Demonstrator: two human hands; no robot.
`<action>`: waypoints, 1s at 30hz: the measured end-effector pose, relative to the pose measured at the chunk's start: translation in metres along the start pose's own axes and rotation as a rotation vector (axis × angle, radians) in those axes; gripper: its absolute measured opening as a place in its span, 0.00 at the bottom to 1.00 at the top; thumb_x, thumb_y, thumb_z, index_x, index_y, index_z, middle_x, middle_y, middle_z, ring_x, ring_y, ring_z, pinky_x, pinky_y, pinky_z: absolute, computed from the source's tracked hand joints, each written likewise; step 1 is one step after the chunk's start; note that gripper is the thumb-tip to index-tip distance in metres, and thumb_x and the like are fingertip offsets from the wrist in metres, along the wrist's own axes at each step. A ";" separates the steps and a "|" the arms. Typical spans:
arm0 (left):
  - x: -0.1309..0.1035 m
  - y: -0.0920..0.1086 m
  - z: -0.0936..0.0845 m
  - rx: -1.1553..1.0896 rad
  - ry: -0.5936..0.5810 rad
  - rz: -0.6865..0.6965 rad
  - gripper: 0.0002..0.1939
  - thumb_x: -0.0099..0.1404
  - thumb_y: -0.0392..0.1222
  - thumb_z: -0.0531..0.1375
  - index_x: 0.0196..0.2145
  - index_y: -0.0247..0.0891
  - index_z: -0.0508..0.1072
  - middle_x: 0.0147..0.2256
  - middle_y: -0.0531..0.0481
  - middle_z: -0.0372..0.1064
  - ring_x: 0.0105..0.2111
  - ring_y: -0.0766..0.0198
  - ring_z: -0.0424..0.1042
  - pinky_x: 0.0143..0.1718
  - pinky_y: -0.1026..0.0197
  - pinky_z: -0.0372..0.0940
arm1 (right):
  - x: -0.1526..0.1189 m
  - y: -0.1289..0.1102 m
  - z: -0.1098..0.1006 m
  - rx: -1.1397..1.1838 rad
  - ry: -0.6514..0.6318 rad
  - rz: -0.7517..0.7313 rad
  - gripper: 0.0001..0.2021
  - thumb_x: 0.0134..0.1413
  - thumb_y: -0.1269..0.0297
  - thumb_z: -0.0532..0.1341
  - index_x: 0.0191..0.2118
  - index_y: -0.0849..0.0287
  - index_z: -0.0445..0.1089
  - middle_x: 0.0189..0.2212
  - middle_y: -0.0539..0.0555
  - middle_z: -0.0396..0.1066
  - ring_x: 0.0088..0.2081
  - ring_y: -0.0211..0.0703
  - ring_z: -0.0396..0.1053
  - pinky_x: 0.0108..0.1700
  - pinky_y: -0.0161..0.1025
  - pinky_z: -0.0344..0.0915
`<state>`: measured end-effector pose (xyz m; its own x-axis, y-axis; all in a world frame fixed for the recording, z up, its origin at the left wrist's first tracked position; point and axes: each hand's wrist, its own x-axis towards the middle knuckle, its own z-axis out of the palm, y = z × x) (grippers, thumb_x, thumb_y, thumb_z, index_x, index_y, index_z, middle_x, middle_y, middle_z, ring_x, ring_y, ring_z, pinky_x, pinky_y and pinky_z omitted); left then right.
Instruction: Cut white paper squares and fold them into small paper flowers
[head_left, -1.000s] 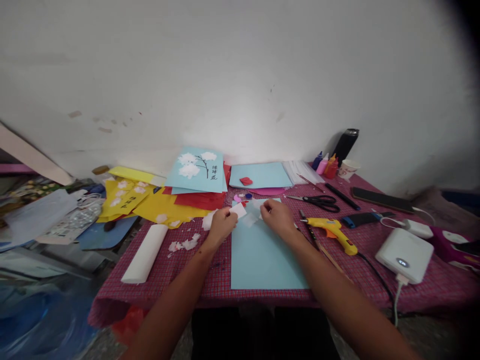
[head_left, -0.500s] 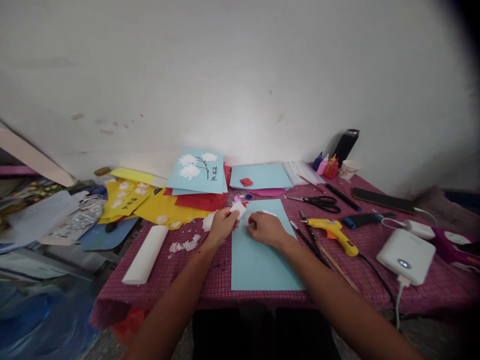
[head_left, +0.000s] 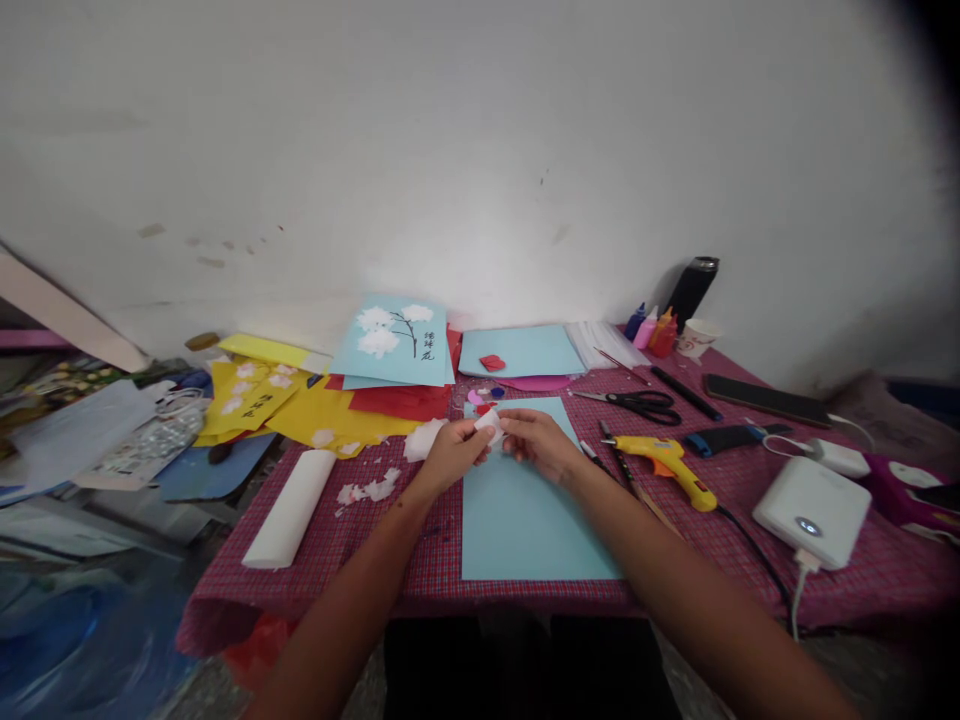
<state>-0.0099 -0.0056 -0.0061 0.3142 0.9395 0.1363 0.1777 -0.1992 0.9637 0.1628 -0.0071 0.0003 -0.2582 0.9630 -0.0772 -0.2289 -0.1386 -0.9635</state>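
Over the upper part of a light blue sheet (head_left: 536, 530), my left hand (head_left: 454, 455) pinches a small white paper piece (head_left: 489, 422). My right hand (head_left: 541, 442) has its fingertips on the right edge of the same piece, thumb and index pressed on it. White tissue paper (head_left: 423, 440) lies just left of my left hand, with torn white scraps (head_left: 369, 490) nearer the table's front. Small red pieces (head_left: 486, 408) rest beyond my fingers.
A white roll (head_left: 291, 510) lies at the left. Flower pictures (head_left: 394, 340) are at the back. Scissors (head_left: 645, 404), a yellow glue gun (head_left: 667, 465), a cutter (head_left: 726, 440) and a white power bank (head_left: 814, 510) are at the right.
Both hands have come together, the right one opening out from a curled shape and taking hold of the white piece. The piece has moved slightly right and toward me.
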 end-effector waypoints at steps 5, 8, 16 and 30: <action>0.000 0.001 0.000 0.006 -0.025 0.012 0.18 0.60 0.54 0.56 0.27 0.34 0.69 0.21 0.52 0.66 0.20 0.70 0.63 0.22 0.67 0.57 | 0.000 0.001 -0.004 -0.006 0.000 -0.016 0.14 0.42 0.56 0.67 0.27 0.61 0.67 0.13 0.45 0.62 0.15 0.30 0.55 0.17 0.30 0.48; 0.001 -0.001 -0.001 -0.011 -0.014 0.019 0.17 0.61 0.53 0.56 0.29 0.34 0.70 0.21 0.53 0.65 0.20 0.70 0.63 0.23 0.67 0.58 | 0.002 0.004 -0.005 -0.059 0.035 -0.055 0.14 0.43 0.56 0.67 0.26 0.61 0.67 0.14 0.45 0.63 0.15 0.30 0.55 0.17 0.30 0.48; 0.005 -0.006 -0.002 -0.083 0.019 -0.032 0.17 0.60 0.53 0.57 0.27 0.34 0.69 0.20 0.53 0.65 0.20 0.70 0.63 0.22 0.67 0.58 | 0.005 0.008 -0.005 -0.166 0.089 -0.101 0.14 0.45 0.54 0.65 0.27 0.61 0.69 0.14 0.46 0.63 0.15 0.31 0.56 0.19 0.31 0.49; 0.005 -0.007 -0.001 -0.111 0.047 -0.045 0.19 0.59 0.54 0.58 0.25 0.33 0.69 0.19 0.53 0.65 0.19 0.70 0.63 0.22 0.67 0.59 | 0.004 0.004 -0.004 -0.212 0.111 -0.127 0.14 0.47 0.54 0.63 0.28 0.62 0.71 0.14 0.46 0.63 0.16 0.32 0.56 0.19 0.32 0.50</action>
<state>-0.0108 0.0008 -0.0116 0.2637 0.9594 0.1000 0.0861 -0.1267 0.9882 0.1652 -0.0030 -0.0050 -0.1330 0.9906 0.0316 -0.0486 0.0253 -0.9985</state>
